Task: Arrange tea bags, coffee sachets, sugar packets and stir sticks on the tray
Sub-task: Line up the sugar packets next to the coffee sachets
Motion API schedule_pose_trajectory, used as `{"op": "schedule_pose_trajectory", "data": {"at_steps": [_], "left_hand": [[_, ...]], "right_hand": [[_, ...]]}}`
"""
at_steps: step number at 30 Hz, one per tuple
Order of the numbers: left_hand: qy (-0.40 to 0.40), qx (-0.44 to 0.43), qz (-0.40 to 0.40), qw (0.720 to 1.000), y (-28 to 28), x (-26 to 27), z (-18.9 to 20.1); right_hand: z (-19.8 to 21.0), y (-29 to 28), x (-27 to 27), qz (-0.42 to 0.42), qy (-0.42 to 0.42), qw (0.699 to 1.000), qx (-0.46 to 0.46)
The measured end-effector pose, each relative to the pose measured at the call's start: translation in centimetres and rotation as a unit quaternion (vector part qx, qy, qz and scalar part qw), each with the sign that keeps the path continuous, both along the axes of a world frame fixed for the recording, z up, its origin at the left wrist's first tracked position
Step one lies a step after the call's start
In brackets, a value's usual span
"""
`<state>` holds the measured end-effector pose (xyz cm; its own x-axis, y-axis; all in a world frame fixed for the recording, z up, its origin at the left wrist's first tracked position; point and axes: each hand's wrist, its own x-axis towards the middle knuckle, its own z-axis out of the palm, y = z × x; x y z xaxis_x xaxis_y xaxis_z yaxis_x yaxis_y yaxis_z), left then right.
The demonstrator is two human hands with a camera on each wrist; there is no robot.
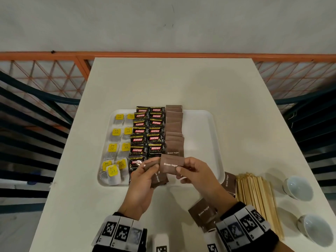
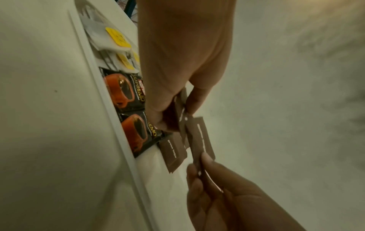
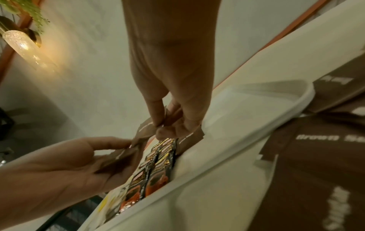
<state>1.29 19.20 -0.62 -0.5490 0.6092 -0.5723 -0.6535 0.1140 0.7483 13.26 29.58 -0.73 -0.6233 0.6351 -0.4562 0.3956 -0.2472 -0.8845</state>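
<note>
On a white tray (image 1: 216,142) lie tea bags (image 1: 118,142) with yellow tags at the left, two columns of black coffee sachets (image 1: 147,135), then a column of brown sugar packets (image 1: 174,131). Over the tray's near edge, my left hand (image 1: 153,167) grips a small stack of brown sugar packets (image 1: 157,179). My right hand (image 1: 181,167) pinches a single brown sugar packet (image 1: 170,165) by its right end, just above the column's near end. The wrist views show that packet (image 2: 199,137) between both hands. Wooden stir sticks (image 1: 254,193) lie in a pile on the table right of the tray.
More loose sugar packets (image 1: 202,213) lie on the table by my right wrist and at the tray's near right corner (image 1: 228,182). Two white cups (image 1: 298,187) stand at the table's right edge. An orange railing (image 1: 54,55) runs behind the table.
</note>
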Motion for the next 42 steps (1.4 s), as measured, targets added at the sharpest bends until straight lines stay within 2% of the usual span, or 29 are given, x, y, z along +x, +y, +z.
{"op": "schedule_pose_trajectory", "data": {"at_steps": [5, 9, 15, 21, 27, 31, 34, 37, 40, 42], "left_hand": [[0.012, -0.005, 0.039, 0.999, -1.3, -0.9, 0.4], [0.042, -0.005, 0.005, 0.999, -1.8, -1.1, 0.9], [0.095, -0.031, -0.032, 0.994, -2.3, -1.0, 0.4], [0.101, -0.032, -0.024, 0.994, -2.1, -1.0, 0.4], [0.112, -0.061, 0.001, 0.992, -1.3, -1.1, -0.1], [0.088, -0.061, -0.002, 0.994, -0.6, -0.8, -0.3], [0.106, -0.075, -0.044, 0.991, 0.0, -0.2, -0.5], [0.227, -0.131, -0.106, 0.959, 0.4, 0.3, -1.0], [0.373, -0.176, -0.158, 0.897, 0.6, 0.5, -1.2], [0.43, -0.193, -0.193, 0.861, 1.0, 0.5, -1.5]], "right_hand": [[-0.6, 1.8, 0.8, -0.047, -0.048, 0.997, 0.038], [-1.9, 2.8, -0.1, -0.035, -0.109, 0.989, 0.09], [-2.9, 2.9, -1.9, -0.019, -0.149, 0.979, 0.137], [-3.1, 2.5, -2.5, -0.059, -0.143, 0.97, 0.188], [-2.0, 1.9, -2.0, -0.042, -0.127, 0.96, 0.246], [-0.4, 0.6, -1.1, 0.033, -0.083, 0.984, 0.151], [-0.4, 0.0, -0.4, 0.059, -0.059, 0.992, 0.095], [-1.1, 0.3, 0.1, 0.025, -0.076, 0.994, 0.081], [-1.9, 0.7, 0.2, -0.004, -0.117, 0.989, 0.095], [-2.4, 1.0, 0.1, -0.015, -0.138, 0.984, 0.114]]}}
